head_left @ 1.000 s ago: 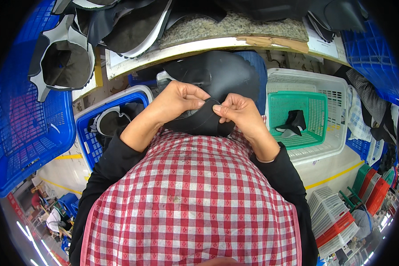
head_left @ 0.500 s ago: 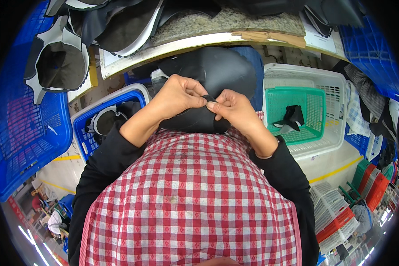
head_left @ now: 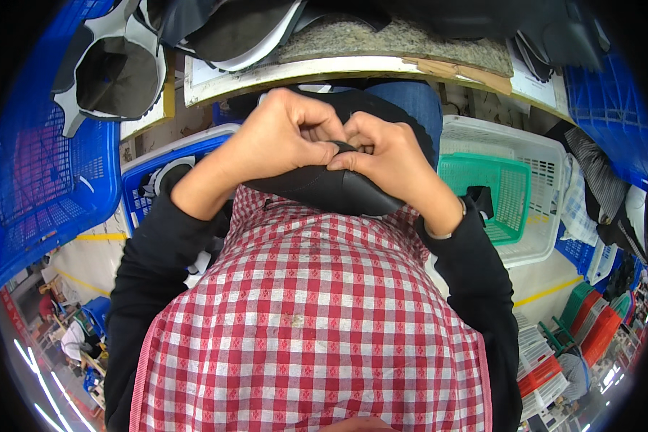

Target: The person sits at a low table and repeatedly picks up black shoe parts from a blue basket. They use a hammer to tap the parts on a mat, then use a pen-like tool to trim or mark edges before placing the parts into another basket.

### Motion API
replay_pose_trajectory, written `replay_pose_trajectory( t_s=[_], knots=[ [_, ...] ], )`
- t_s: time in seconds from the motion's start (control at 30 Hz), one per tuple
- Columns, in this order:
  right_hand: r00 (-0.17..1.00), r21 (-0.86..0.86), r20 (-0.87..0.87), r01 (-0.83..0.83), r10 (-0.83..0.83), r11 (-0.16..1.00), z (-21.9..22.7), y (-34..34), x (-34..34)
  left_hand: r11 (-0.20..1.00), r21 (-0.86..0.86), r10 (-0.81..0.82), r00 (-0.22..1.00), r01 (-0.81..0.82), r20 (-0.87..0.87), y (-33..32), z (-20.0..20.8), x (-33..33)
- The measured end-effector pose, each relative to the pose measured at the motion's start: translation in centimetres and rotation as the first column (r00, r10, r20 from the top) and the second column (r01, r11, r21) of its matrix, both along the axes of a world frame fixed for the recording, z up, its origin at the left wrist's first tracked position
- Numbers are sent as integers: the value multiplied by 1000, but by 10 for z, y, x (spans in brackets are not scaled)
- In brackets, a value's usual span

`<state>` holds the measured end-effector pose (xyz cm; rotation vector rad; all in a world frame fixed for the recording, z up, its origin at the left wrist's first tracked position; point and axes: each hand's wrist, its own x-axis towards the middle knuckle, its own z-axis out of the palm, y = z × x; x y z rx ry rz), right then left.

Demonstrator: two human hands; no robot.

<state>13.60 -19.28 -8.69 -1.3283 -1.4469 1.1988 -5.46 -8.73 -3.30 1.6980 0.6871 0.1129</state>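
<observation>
Across my lap lies a black leather-like shoe upper (head_left: 331, 191), smooth on the outside, with a stitched line along it. My left hand (head_left: 279, 137) pinches its upper edge between thumb and curled fingers. Right beside it, my right hand (head_left: 397, 157) pinches the same edge, its thumb lying along the fold. The two hands almost touch, and the bit of edge between the fingertips is mostly hidden.
Ahead is a worktable with a stone slab (head_left: 403, 47) and more black pieces with white edging (head_left: 115, 75). Blue baskets (head_left: 43, 201) stand at the left. At the right, a green basket (head_left: 518, 198) sits inside a white basket (head_left: 554, 155).
The shoe upper has been turned and folded toward me, so more of the jeans behind it shows. Both hands have kept their pinch on its edge.
</observation>
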Motion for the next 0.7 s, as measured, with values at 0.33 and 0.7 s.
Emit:
replay_pose_trajectory(
  t_s=[0.33,0.7],
  knots=[
    [871,-308,-351,239,-344,921,23,-89,32,875,-341,-360,933,343,16,26,3,32],
    [994,-201,-39,-106,100,974,33,-45,51,927,-155,-341,939,342,34,26,11,28]
  ],
)
